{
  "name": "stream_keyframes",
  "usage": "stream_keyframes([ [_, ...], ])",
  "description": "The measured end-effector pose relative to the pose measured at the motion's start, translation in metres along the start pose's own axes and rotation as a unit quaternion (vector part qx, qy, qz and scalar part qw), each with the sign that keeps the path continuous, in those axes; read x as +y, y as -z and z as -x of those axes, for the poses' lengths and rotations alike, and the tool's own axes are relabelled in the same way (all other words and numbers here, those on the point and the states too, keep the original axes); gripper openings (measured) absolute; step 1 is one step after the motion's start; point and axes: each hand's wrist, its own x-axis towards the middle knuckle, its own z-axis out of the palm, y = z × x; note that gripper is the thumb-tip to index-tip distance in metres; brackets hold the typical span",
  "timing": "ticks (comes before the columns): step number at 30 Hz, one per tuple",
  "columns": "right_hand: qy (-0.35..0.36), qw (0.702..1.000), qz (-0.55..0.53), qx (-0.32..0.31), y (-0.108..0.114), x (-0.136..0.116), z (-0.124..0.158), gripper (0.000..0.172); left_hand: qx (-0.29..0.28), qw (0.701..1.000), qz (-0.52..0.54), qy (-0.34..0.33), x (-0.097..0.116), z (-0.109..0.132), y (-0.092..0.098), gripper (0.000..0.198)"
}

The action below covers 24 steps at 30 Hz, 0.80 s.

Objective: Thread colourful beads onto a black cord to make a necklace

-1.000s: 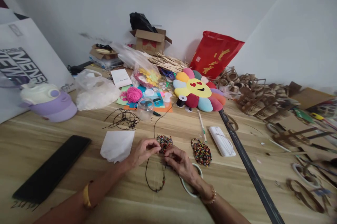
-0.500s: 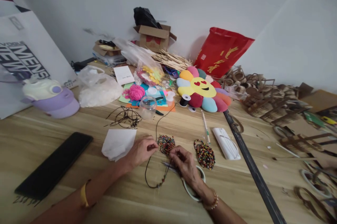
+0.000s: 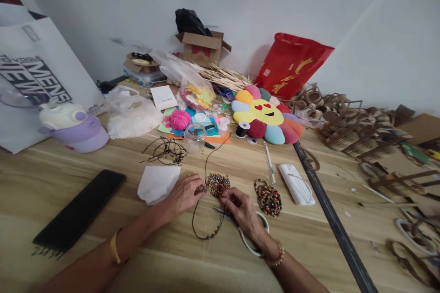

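Beside a pile of multicoloured beads [image 3: 217,185], my left hand [image 3: 188,193] has thumb and fingertips pinched on a black cord. My right hand [image 3: 240,207], right of the pile, pinches the same cord near its other end; whether a bead is in those fingers I cannot tell. Between the hands the black cord [image 3: 194,226] sags in a loop, with several small beads strung at its bottom. From the left fingers it runs up to a black thread spool [image 3: 242,129]. Under the right hand lie white-handled scissors [image 3: 266,223], partly covered.
Strung beads [image 3: 269,198] lie coiled at right, near a white power bank [image 3: 296,185]. White paper [image 3: 158,185], black cord pieces [image 3: 167,151] and a clear jar [image 3: 195,138] lie beyond my left hand. A dark slab [image 3: 80,210] sits left; a flower cushion [image 3: 266,114] stands behind.
The view has shifted slightly. My left fingers have come lower, close against the bead pile. My right hand keeps its pinch, and the cord loop still hangs between both hands.
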Motion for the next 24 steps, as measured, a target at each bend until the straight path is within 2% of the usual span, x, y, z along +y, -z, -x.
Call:
stream_keyframes([
  [10, 0.033, 0.999, 0.025, -0.004, -0.0006, -0.0025, -0.0006, 0.018, -0.012, 1.0, -0.005, -0.013, -0.0012, -0.0017, -0.0013, 0.014],
  [16, 0.061, 0.997, 0.049, -0.016, 0.0013, -0.0026, -0.0002, 0.017, 0.016, 1.0, 0.014, -0.021, 0.0009, -0.0041, -0.0014, 0.016],
  [20, 0.098, 0.993, 0.065, -0.01, 0.0021, -0.0043, 0.0002, 0.018, 0.062, 0.991, 0.116, -0.006, 0.0043, -0.0039, -0.0003, 0.011],
  [24, 0.125, 0.987, 0.097, 0.001, 0.0013, -0.0063, 0.0018, 0.013, 0.03, 0.958, 0.279, 0.055, 0.0081, -0.0017, -0.005, 0.007],
])
